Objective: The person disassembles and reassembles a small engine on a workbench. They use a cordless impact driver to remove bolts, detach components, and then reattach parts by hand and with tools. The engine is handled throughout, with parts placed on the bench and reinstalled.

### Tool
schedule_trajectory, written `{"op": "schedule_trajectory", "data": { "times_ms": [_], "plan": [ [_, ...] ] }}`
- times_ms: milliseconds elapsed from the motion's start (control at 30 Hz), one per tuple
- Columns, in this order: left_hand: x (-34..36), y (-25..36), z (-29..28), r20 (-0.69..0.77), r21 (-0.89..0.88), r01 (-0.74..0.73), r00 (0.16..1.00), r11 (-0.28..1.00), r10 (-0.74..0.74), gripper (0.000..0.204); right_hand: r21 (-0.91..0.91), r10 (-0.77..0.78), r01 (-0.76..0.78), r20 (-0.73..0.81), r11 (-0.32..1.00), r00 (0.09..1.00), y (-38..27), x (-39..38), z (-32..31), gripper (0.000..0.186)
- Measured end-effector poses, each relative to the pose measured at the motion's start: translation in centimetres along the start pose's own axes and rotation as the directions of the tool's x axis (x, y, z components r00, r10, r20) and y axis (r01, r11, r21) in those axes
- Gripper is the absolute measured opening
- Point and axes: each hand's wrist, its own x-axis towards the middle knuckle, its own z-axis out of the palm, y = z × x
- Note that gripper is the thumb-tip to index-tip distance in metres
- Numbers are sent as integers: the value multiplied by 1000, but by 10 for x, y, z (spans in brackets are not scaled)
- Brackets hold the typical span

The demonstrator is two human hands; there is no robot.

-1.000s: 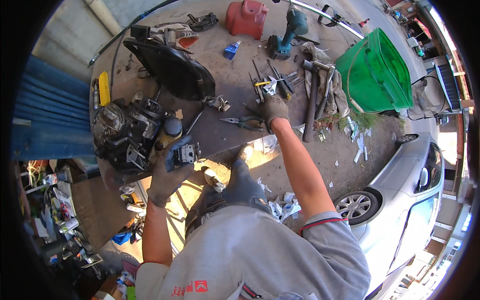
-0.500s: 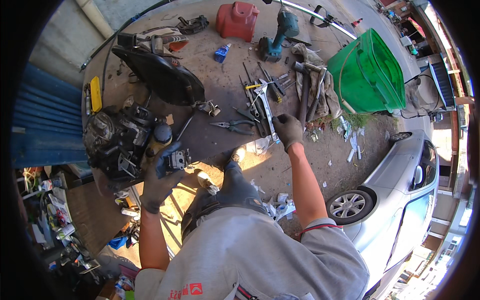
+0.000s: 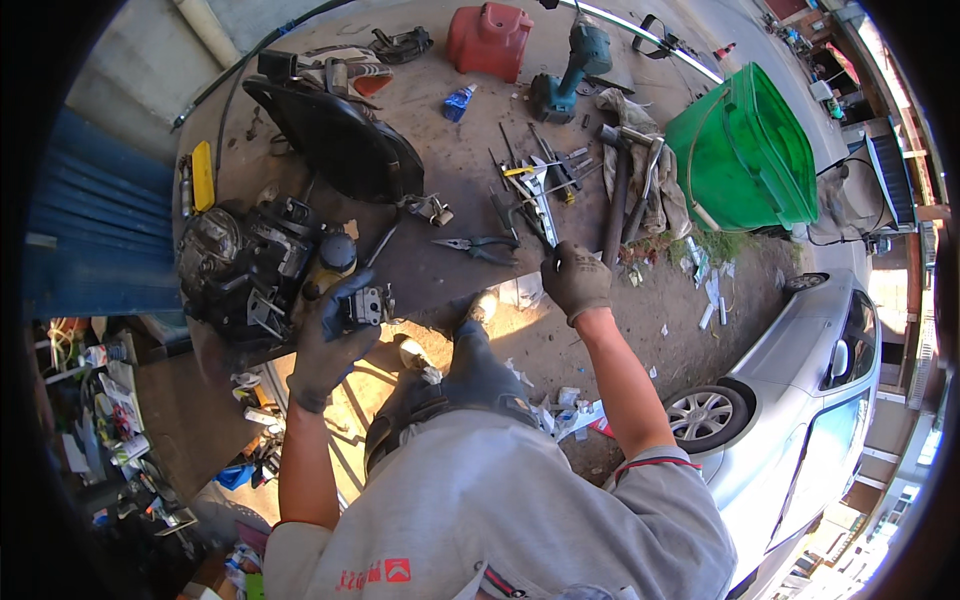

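Carburetor [image 3: 370, 306] sits snug in left hand [image 3: 330, 342]; right hand [image 3: 580, 282] curls by wrench [image 3: 538, 203] near bench's [image 3: 420, 283] front edge, can't tell its hold; lifting needs care.

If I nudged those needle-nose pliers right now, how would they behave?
The needle-nose pliers would probably slide rather than roll, since they lie flat on the table. Their metal jaws suggest something stiff and heavy for its size. The spread handles might swing.
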Motion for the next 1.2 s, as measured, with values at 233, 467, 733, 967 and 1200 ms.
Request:
{"op": "schedule_trajectory", "data": {
  "times_ms": [233, 467, 733, 967, 1200],
  "plan": [
    [-1, 0, -1, 12, 4, -28, 1000, 1000, 28, 64, 263, -73, 141, -251, 955, 965, -24, 29, -25, 19],
    [-3, 8, 3, 53, 32, -53, 997, 998, 51, 64, 303, 47, -14, -104, 953, 993, 0, 57, 63, 32],
    [-5, 5, 0, 31, 309, -116, 993, 944, 112, 64, 954, -186, -280, 295, 103, 937, -104, -13, -78, 14],
    [-4, 1, -2, 74, 356, -230, 973, 906, 218, 65, 970, -332, -173, 222, 169, 917, -154, -52, -71, 19],
    [-4, 10, -1, 55, 347, -235, 971, 908, 231, 57, 919, -462, -10, 207, 394, 862, -153, -44, -67, 18]
  ]
}}
